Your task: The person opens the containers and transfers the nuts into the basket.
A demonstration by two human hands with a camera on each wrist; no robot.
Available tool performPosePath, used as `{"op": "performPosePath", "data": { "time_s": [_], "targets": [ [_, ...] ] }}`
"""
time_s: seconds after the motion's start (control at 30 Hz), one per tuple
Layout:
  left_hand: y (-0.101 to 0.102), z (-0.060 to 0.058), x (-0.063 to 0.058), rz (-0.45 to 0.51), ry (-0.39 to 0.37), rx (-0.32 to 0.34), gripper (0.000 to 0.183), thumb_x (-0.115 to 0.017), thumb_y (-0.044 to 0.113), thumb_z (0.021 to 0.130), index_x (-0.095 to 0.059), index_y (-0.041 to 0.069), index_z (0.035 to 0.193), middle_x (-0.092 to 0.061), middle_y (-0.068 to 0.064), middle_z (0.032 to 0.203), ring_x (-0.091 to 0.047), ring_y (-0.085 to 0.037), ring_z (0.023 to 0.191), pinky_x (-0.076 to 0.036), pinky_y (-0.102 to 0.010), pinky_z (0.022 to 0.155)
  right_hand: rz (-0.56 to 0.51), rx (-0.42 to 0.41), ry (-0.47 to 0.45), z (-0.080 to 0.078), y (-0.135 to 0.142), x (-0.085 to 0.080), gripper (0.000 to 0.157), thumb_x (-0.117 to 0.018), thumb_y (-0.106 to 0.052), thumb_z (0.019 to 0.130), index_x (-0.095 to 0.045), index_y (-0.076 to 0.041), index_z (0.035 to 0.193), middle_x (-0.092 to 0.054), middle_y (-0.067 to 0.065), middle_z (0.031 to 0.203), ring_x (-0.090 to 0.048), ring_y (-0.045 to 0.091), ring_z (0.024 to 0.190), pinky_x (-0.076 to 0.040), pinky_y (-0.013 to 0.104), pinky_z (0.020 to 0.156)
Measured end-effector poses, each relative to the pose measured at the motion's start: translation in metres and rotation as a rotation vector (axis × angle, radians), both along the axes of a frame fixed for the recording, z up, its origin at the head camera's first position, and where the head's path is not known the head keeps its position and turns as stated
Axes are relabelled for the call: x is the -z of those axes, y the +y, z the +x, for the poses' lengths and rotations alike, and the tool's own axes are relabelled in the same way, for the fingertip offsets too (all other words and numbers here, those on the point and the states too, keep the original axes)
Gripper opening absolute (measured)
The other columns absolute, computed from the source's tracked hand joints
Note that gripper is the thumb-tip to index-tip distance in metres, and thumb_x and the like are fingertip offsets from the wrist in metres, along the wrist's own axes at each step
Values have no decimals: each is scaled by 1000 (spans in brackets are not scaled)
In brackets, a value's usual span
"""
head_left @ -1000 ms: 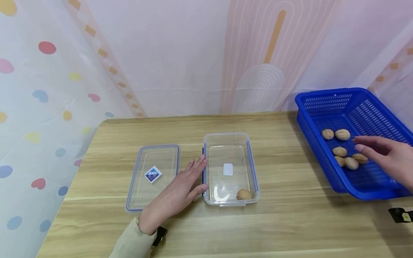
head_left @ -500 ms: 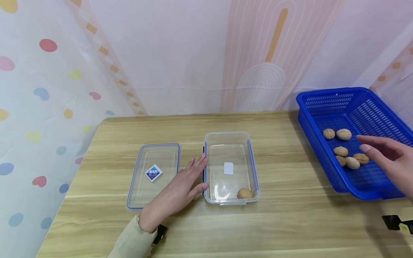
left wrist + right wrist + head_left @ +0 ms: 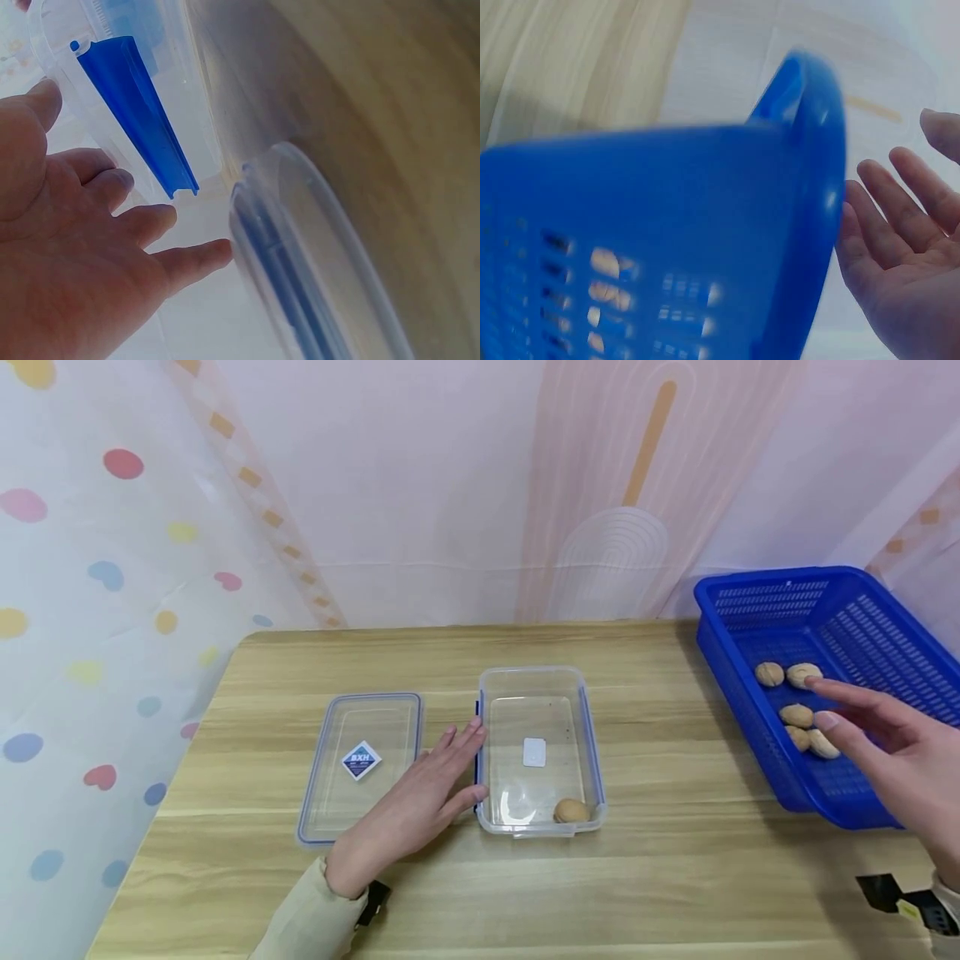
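Note:
My left hand (image 3: 420, 797) lies beside a clear plastic food container (image 3: 540, 685), its straight fingertips at the left wall. The blue side latch (image 3: 135, 112) shows close to those fingers in the left wrist view. Inside the container, one walnut (image 3: 572, 811) sits in the near right corner. Several walnuts (image 3: 769, 674) lie in a blue basket (image 3: 795, 793) at the right. Over the basket hovers my right hand (image 3: 892, 743), thumb and index finger apart. Its fingers (image 3: 900, 217) are loosely extended in the right wrist view, with nothing held. The hand covers part of the basket floor.
A clear lid (image 3: 322, 810) with a blue seal and a diamond label lies flat to the left of the container, partly under the left forearm. A wooden table (image 3: 637, 893) carries everything. Behind it hangs a patterned cloth (image 3: 435, 485).
My right hand has shifted left over the basket and now hides a walnut that showed before. The left hand stays at the container. The head view has shifted slightly.

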State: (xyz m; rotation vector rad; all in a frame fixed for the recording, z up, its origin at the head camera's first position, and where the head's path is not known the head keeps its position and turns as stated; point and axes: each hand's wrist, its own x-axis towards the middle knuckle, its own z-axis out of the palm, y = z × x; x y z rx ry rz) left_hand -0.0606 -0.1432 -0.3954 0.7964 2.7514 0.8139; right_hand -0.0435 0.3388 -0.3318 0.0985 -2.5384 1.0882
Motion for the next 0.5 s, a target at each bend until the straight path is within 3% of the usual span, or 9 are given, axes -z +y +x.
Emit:
{"op": "performPosePath", "data": {
  "time_s": [0.17, 0.33, 0.5],
  "targets": [
    [0, 1, -2, -16, -2, 8, 74, -53, 43, 108, -21, 11, 166, -12, -3, 171, -15, -40, 156, -23, -70, 117, -31, -1, -32, 6, -11, -3, 40, -62, -7, 104, -61, -6, 145, -54, -33, 131, -53, -21, 106, -41, -2, 83],
    [0, 1, -3, -21, -3, 12, 73, -52, 43, 108, -20, 12, 166, -11, -2, 171, -14, -39, 156, -22, -70, 117, -69, -13, -32, 8, -24, -6, 40, -64, -4, 103, -65, -11, 142, -61, -31, 125, -59, -13, 101, -45, 1, 77],
    [0, 2, -4, -25, -9, 3, 72, -51, 43, 109, -20, 14, 166, -11, -1, 172, -13, -38, 157, -22, -70, 118, -82, -32, -3, 9, -39, -6, 41, -66, -1, 100, -66, -8, 140, -65, -27, 125, -60, -3, 104, -44, 1, 79]
  ]
}}
